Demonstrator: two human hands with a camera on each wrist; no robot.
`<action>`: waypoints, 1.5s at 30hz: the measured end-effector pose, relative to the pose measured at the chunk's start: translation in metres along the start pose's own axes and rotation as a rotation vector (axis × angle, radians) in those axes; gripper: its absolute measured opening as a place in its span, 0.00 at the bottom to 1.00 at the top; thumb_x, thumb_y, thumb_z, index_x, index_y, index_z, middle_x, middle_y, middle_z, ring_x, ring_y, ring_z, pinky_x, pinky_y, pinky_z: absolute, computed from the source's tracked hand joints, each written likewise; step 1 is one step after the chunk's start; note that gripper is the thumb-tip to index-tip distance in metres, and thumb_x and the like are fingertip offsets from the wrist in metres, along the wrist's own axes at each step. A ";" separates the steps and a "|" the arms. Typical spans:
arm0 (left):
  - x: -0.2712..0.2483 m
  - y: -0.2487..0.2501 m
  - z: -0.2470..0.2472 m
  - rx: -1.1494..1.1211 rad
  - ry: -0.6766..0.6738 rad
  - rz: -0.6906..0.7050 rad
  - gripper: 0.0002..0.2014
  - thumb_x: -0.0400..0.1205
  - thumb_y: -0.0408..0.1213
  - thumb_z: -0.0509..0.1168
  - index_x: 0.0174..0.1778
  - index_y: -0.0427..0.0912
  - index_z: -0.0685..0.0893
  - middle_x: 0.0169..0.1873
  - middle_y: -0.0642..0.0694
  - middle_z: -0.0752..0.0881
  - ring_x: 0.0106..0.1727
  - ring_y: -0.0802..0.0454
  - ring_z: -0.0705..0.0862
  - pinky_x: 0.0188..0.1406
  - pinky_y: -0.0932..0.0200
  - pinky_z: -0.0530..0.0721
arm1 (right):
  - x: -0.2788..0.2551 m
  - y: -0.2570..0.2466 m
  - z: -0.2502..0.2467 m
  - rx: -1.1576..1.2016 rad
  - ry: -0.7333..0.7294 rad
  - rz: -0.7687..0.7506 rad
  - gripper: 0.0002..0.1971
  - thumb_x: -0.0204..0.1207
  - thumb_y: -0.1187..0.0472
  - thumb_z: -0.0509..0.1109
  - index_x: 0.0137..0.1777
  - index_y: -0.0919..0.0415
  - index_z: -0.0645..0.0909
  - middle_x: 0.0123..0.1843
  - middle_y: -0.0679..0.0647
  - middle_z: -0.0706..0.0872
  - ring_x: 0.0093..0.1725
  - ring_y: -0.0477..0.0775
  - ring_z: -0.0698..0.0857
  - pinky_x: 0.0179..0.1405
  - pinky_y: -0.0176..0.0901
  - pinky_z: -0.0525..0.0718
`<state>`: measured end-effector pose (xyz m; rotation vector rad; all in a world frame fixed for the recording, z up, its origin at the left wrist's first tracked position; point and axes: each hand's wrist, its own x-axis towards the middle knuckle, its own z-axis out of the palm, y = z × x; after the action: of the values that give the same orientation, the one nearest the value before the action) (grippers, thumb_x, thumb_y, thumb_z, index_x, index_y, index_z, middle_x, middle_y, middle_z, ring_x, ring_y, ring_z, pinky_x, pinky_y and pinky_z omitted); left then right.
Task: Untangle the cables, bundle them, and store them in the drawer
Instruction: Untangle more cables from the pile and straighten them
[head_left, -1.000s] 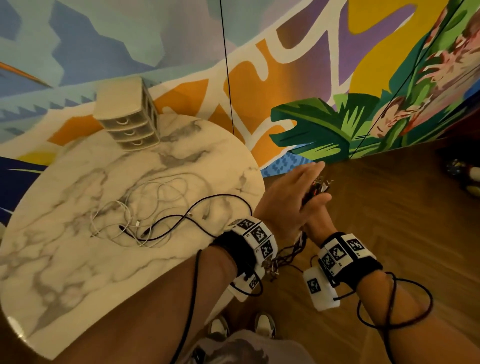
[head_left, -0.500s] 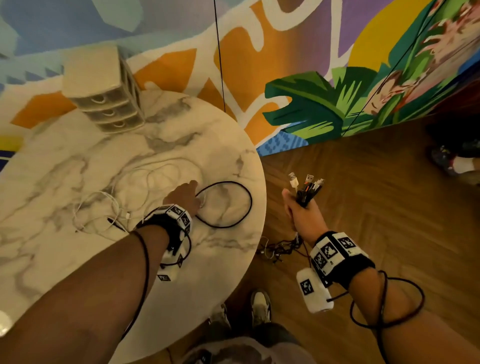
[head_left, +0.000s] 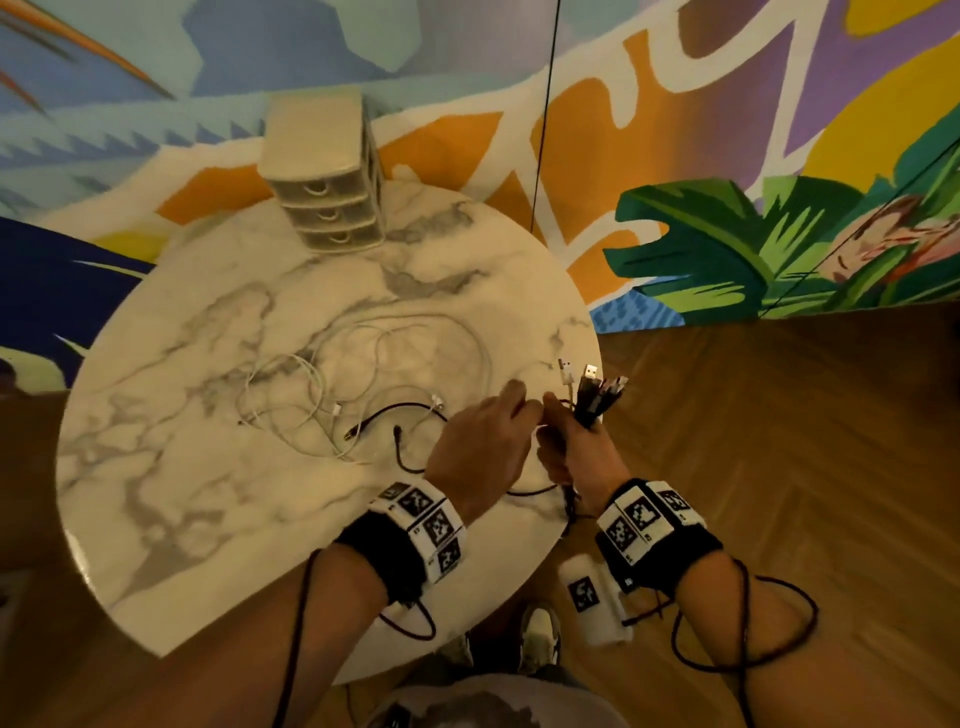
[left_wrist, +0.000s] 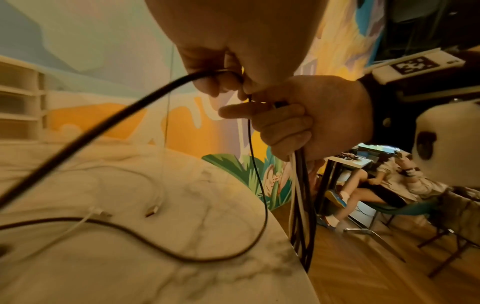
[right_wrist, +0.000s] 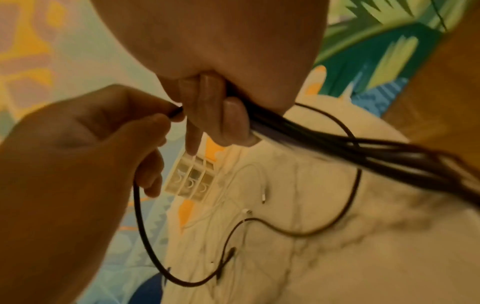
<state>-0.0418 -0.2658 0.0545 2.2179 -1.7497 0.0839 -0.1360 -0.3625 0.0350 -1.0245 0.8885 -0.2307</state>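
Right hand (head_left: 582, 457): closed in a fist round a bundle of cables (head_left: 597, 400). The bundle is held upright at the right edge of the table, just beside the left hand. The connector ends stand up above the fist; the cable lengths hang down below it, past the table edge.

Left hand (head_left: 483, 447): the fingers are curled and one end of a black cable (left_wrist: 103, 127) is pinched between thumb and fingertips. This end is held right against the right fist; whether it touches the bundle cannot be told.

Black cable: from the pinch it is seen in the left wrist view to drop towards the table and curve across the marble near the edge. One loose plug end (head_left: 397, 432) lies on the table to the left of the left hand.

White cables (head_left: 311, 384): a loose tangle is spread flat over the middle of the table, to the left of both hands. Several white plug ends lie within it. A black cable is threaded through its near side.

Drawer unit (head_left: 327, 171): a small cream unit of three drawers is set at the far edge of the table, well apart from the hands. All three drawers are seen closed.

Table (head_left: 182, 493): round, with a white marble top.

Floor (head_left: 779, 441): wooden, in a herringbone pattern.

Wall (head_left: 675, 156): covered by a painted mural.
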 end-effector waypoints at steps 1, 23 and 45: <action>-0.003 -0.001 -0.001 -0.007 0.003 -0.013 0.10 0.75 0.33 0.68 0.52 0.41 0.81 0.44 0.44 0.80 0.31 0.50 0.82 0.24 0.63 0.70 | 0.000 0.000 0.003 0.051 0.000 0.005 0.16 0.84 0.54 0.60 0.34 0.56 0.75 0.19 0.46 0.63 0.16 0.43 0.59 0.14 0.34 0.55; -0.011 -0.052 0.073 0.058 -0.862 -0.225 0.20 0.86 0.37 0.50 0.75 0.43 0.63 0.67 0.38 0.77 0.64 0.39 0.78 0.58 0.45 0.78 | -0.031 0.001 -0.024 -0.192 0.024 -0.182 0.23 0.87 0.57 0.54 0.36 0.69 0.82 0.16 0.51 0.63 0.15 0.47 0.58 0.15 0.37 0.58; 0.027 -0.022 -0.031 -0.200 0.151 0.008 0.04 0.80 0.32 0.62 0.48 0.40 0.80 0.40 0.41 0.79 0.40 0.41 0.78 0.32 0.48 0.79 | -0.023 -0.037 -0.008 -0.442 0.319 -0.413 0.13 0.84 0.53 0.59 0.51 0.49 0.86 0.42 0.49 0.82 0.35 0.37 0.74 0.34 0.35 0.73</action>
<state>-0.0092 -0.2776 0.0855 2.0079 -1.6120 0.0728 -0.1482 -0.3742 0.0762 -1.6152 1.0324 -0.5747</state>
